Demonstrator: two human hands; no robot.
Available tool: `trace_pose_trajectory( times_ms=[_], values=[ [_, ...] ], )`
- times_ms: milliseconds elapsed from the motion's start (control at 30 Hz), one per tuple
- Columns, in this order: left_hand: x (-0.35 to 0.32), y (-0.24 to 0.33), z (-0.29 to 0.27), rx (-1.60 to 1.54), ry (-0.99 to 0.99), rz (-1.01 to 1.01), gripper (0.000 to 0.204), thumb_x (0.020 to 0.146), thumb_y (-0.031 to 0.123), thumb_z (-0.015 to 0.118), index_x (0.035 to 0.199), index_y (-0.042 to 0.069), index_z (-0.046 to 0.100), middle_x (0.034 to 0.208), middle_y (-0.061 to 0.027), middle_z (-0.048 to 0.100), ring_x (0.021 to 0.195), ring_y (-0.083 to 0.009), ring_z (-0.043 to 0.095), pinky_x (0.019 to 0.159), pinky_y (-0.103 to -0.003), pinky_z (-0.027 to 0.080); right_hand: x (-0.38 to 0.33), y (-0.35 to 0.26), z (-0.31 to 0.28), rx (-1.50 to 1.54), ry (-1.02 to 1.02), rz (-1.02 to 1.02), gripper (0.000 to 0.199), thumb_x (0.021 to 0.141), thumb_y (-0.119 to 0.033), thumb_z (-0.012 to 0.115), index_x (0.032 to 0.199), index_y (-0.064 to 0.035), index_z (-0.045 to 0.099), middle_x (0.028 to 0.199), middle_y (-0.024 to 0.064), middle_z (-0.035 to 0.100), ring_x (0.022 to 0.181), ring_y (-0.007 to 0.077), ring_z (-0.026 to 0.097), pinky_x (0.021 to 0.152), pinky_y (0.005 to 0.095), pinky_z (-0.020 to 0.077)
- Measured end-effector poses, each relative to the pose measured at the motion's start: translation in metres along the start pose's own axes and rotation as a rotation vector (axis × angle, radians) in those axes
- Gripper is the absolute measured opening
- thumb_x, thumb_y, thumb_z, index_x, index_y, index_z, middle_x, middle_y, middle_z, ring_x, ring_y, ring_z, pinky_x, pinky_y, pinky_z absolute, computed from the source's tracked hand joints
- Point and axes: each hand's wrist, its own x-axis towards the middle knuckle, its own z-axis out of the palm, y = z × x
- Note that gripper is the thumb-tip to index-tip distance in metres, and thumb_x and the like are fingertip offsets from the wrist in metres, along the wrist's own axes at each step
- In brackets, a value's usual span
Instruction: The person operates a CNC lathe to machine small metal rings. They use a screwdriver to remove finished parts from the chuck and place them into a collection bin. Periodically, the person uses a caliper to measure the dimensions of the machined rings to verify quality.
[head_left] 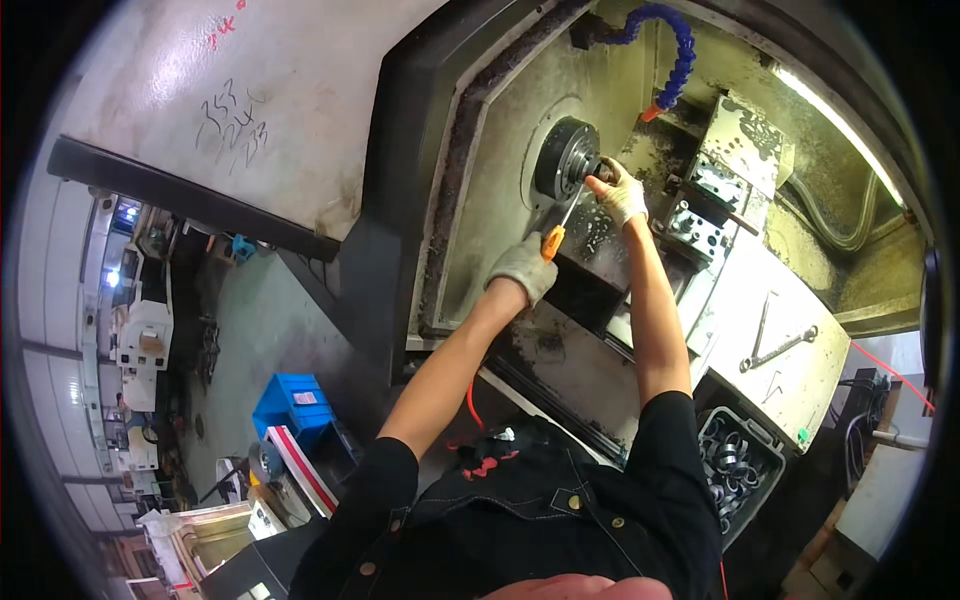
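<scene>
In front of the lathe chuck [567,160], a dark round unit with a bright metal face, both my hands are at work. My left hand [522,270], in a grey-white glove, is closed round an orange-handled tool [553,243]. Its thin metal shaft points up toward the chuck's face; its exact kind I cannot make out. Wearing a pale glove with orange-red at the fingertips, my right hand [622,193] pinches a small dark round part [604,172] at the chuck's centre. Whether that part sits in the chuck or just touches it is hidden by the fingers.
A blue coolant hose [683,65] with an orange nozzle hangs above right. The tool turret [705,205] stands right of my right hand. Wrenches [780,350] lie on the pale machine surface. A bin of metal rings [735,465] is at lower right, a blue crate [292,405] at left.
</scene>
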Motion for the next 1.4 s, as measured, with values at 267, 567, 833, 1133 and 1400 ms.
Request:
trace_pose_trajectory(
  times_ms=[267, 567, 833, 1133, 1400],
  values=[
    [-0.007, -0.005, 0.013, -0.047, -0.001, 0.028, 0.031, 0.075, 0.019, 0.050, 0.102, 0.003, 0.047, 0.094, -0.0250, 0.059, 0.091, -0.0396, 0.055, 0.080, -0.044, 0.043, 0.013, 0.007, 0.003, -0.012, -0.009, 0.013, 0.052, 0.069, -0.021, 0.073, 0.114, -0.0054, 0.051, 0.090, 0.0099, 0.062, 0.072, 0.0137, 0.058, 0.064, 0.0262, 0.0468],
    [-0.002, -0.005, 0.016, -0.080, 0.030, -0.004, 0.036, 0.074, 0.020, 0.053, 0.107, 0.007, 0.049, 0.096, -0.0232, 0.058, 0.091, -0.0388, 0.055, 0.080, -0.043, 0.044, 0.008, 0.018, 0.011, 0.162, 0.030, 0.005, 0.049, 0.070, -0.019, 0.074, 0.112, -0.0036, 0.054, 0.094, 0.0059, 0.062, 0.073, 0.0123, 0.057, 0.065, 0.0255, 0.0458],
    [-0.041, -0.010, 0.023, -0.160, 0.002, 0.043, 0.036, 0.076, 0.019, 0.053, 0.108, 0.006, 0.046, 0.094, -0.0249, 0.058, 0.091, -0.0397, 0.055, 0.079, -0.045, 0.043, 0.011, 0.008, 0.001, 0.129, 0.020, -0.002, 0.038, 0.073, -0.017, 0.071, 0.104, -0.0005, 0.058, 0.089, 0.0053, 0.063, 0.071, 0.0107, 0.054, 0.064, 0.0237, 0.0447],
    [-0.068, -0.033, 0.032, -0.255, 0.141, 0.077, 0.040, 0.074, 0.018, 0.059, 0.110, 0.005, 0.050, 0.091, -0.0218, 0.060, 0.086, -0.0365, 0.058, 0.075, -0.039, 0.046, 0.005, 0.013, 0.010, 0.278, 0.070, 0.103, 0.043, 0.071, -0.020, 0.073, 0.107, -0.0013, 0.058, 0.084, 0.0051, 0.064, 0.064, 0.0112, 0.054, 0.058, 0.0237, 0.0445],
    [-0.086, -0.038, 0.029, -0.317, 0.158, 0.145, 0.038, 0.075, 0.019, 0.058, 0.110, 0.008, 0.048, 0.094, -0.0211, 0.059, 0.089, -0.0393, 0.055, 0.078, -0.044, 0.045, 0.000, 0.011, 0.009, -0.255, 0.162, -0.302, 0.050, 0.067, -0.015, 0.073, 0.113, -0.0073, 0.055, 0.083, 0.0069, 0.063, 0.067, 0.0134, 0.057, 0.066, 0.0262, 0.0468]
  ],
)
